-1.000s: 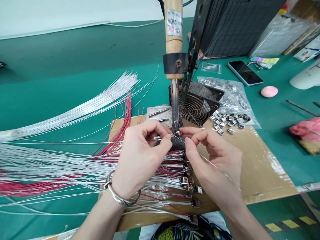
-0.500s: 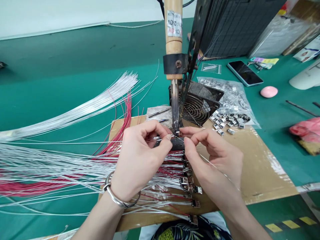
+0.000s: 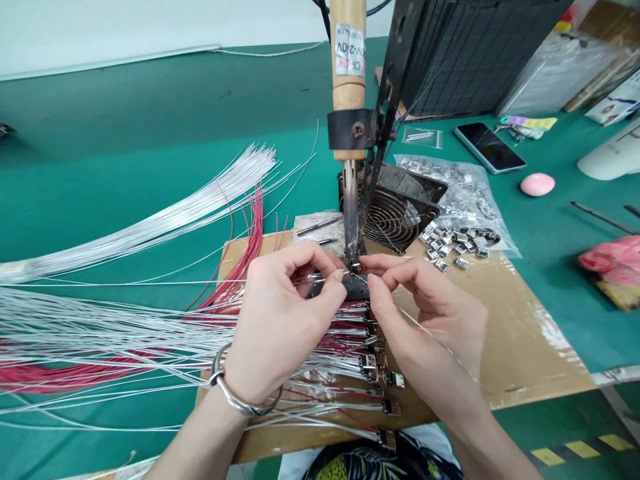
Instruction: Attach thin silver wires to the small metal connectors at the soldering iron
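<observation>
"Looking down, what did the left hand (image 3: 280, 320) have?"

"Its thumb and finger pinched a thin, shiny silver wire (image 3: 320, 275), right by a tiny metal plug (image 3: 357, 268)."

"And the right hand (image 3: 425, 320)?"

"Its fingers curved in and pressed together near the plug, but I could not tell what they held."

"Where was the plug?"

"It sat on a black rubbery block (image 3: 355, 288), just under the dark metal tip of a wooden soldering iron (image 3: 347, 67)."

"What else was there?"

"Long bunches of silver and red wires (image 3: 125, 340) spread across a flat brown cardboard sheet (image 3: 525, 333)."
</observation>
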The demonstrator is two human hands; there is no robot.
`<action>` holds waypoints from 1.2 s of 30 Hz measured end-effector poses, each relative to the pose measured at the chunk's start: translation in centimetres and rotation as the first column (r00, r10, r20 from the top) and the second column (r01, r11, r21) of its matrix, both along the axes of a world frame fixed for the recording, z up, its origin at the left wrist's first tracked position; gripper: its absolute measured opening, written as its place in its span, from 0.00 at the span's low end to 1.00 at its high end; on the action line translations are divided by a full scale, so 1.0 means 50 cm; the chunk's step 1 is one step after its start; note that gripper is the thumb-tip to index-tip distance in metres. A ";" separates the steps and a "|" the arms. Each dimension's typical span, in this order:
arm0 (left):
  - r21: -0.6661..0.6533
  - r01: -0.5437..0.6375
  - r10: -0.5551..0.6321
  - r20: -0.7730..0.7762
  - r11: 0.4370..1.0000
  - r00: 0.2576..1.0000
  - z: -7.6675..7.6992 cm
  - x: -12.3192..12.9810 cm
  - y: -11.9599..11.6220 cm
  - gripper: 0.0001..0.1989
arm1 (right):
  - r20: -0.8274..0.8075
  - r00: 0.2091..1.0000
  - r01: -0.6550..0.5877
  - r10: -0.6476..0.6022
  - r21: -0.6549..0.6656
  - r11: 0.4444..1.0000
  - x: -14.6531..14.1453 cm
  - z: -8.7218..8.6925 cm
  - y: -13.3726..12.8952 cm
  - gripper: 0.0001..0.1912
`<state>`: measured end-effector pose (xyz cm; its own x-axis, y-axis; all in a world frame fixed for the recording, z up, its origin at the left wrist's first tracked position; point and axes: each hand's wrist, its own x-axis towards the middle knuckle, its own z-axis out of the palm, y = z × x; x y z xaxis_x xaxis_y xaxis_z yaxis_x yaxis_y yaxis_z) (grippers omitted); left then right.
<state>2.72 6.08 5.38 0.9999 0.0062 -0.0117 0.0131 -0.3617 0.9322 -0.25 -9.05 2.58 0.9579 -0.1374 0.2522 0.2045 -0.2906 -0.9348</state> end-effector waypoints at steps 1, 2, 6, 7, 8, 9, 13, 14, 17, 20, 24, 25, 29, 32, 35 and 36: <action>0.009 0.001 -0.001 -0.004 1.000 1.000 0.000 0.001 -0.001 0.06 | -0.001 1.000 0.004 -0.004 -0.004 1.000 0.000 0.000 0.000 0.09; 0.018 0.001 -0.001 -0.004 1.000 1.000 0.000 0.001 -0.001 0.06 | -0.001 1.000 0.008 -0.008 -0.009 1.000 0.000 -0.001 -0.001 0.09; 0.034 0.000 0.000 -0.002 0.999 1.000 0.001 0.002 -0.002 0.06 | -0.005 1.000 0.012 -0.012 -0.020 1.000 0.002 -0.003 -0.002 0.09; 0.033 0.000 0.000 -0.004 0.999 1.000 0.001 0.002 -0.002 0.06 | -0.006 1.000 0.010 -0.010 -0.020 1.000 0.002 -0.003 -0.002 0.09; 0.032 0.000 0.000 -0.004 0.999 1.000 0.001 0.001 -0.001 0.06 | -0.004 1.000 0.010 -0.010 -0.018 1.000 0.002 -0.003 -0.002 0.09; 0.028 0.001 -0.001 -0.008 1.000 1.000 0.001 0.000 -0.001 0.06 | -0.003 1.000 0.010 -0.010 -0.015 1.000 0.002 -0.003 -0.002 0.09; 0.002 0.007 -0.007 -0.016 1.000 1.000 0.002 -0.003 0.000 0.06 | 0.003 1.000 0.011 -0.011 -0.005 1.000 0.001 -0.002 -0.001 0.09; -0.002 0.007 -0.007 -0.017 1.000 1.000 0.002 -0.004 0.000 0.06 | 0.003 1.000 0.012 -0.011 -0.003 1.000 0.001 -0.002 -0.001 0.08; 0.009 0.003 -0.003 -0.014 1.000 1.000 0.003 -0.005 0.000 0.05 | 0.004 1.000 0.020 -0.020 -0.003 1.000 0.003 -0.004 -0.001 0.08; 0.014 0.006 -0.005 -0.013 1.000 1.000 0.003 -0.003 0.000 0.06 | 0.000 1.000 0.020 -0.020 0.004 1.000 0.005 -0.006 0.000 0.08; 0.012 0.012 -0.012 -0.007 1.000 1.000 0.004 -0.002 0.000 0.06 | 0.003 1.000 0.022 -0.022 0.023 0.999 0.004 -0.006 0.001 0.08; 0.011 0.011 -0.011 -0.005 1.000 1.000 0.004 -0.003 0.000 0.06 | 0.006 1.000 0.022 -0.023 0.025 0.999 0.004 -0.006 0.001 0.08; 0.014 0.005 -0.005 -0.016 1.000 1.000 0.003 -0.002 -0.001 0.06 | 0.009 1.000 0.015 -0.015 0.010 1.000 0.002 -0.006 0.000 0.08; 0.024 0.008 -0.007 -0.042 1.000 0.999 0.000 -0.001 -0.003 0.07 | 0.008 1.000 0.015 -0.015 -0.011 1.000 0.000 -0.009 -0.001 0.08; 0.016 0.019 -0.018 -0.067 1.000 0.998 -0.005 -0.003 -0.001 0.07 | -0.013 1.000 0.008 -0.009 -0.005 1.000 -0.003 -0.011 -0.004 0.08; 0.007 0.022 -0.022 -0.075 1.000 0.997 -0.007 -0.004 0.000 0.06 | -0.021 0.999 0.024 -0.024 -0.002 1.000 -0.004 -0.012 -0.008 0.07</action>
